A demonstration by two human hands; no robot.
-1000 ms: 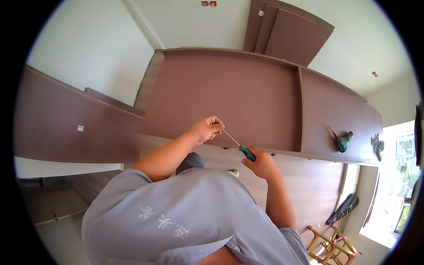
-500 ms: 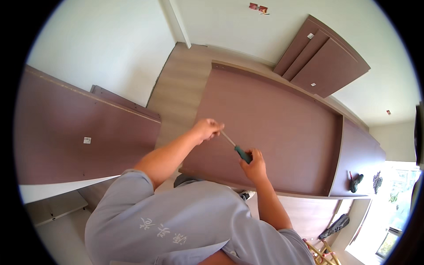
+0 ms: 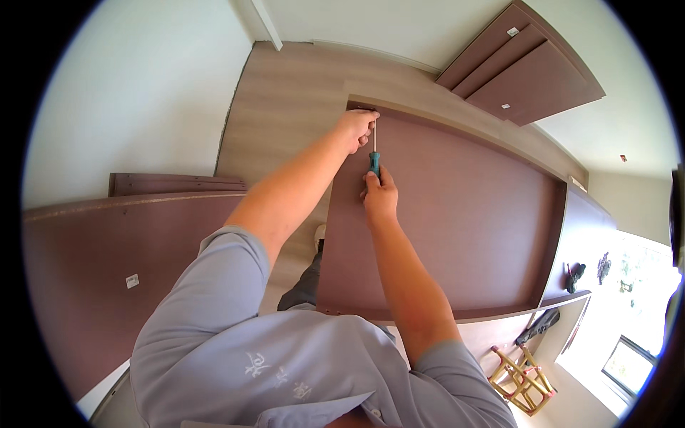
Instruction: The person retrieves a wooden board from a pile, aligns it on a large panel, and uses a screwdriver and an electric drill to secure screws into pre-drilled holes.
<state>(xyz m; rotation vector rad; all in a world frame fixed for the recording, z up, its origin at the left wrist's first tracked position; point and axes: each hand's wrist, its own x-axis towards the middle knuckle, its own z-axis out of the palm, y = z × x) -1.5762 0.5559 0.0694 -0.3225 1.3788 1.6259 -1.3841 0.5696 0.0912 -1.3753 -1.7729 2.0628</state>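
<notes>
My right hand is wrapped round the teal handle of a screwdriver, its thin metal shaft pointing away from me. At the shaft's far end, the fingers of my left hand are pinched together. Whatever lies between them is too small or hidden to make out. Both hands are over the far left corner of a large brown cabinet frame lying flat, close to its raised far edge board.
Several brown boards lean on the far wall. Another large brown panel stands at my left, with narrower boards behind it. Dark gloves lie on the frame's right section. A yellowish stool stands at the lower right.
Both hands and the screwdriver have moved away from me, from over the middle of the panel to its far left corner. The screwdriver now points nearly straight ahead.
</notes>
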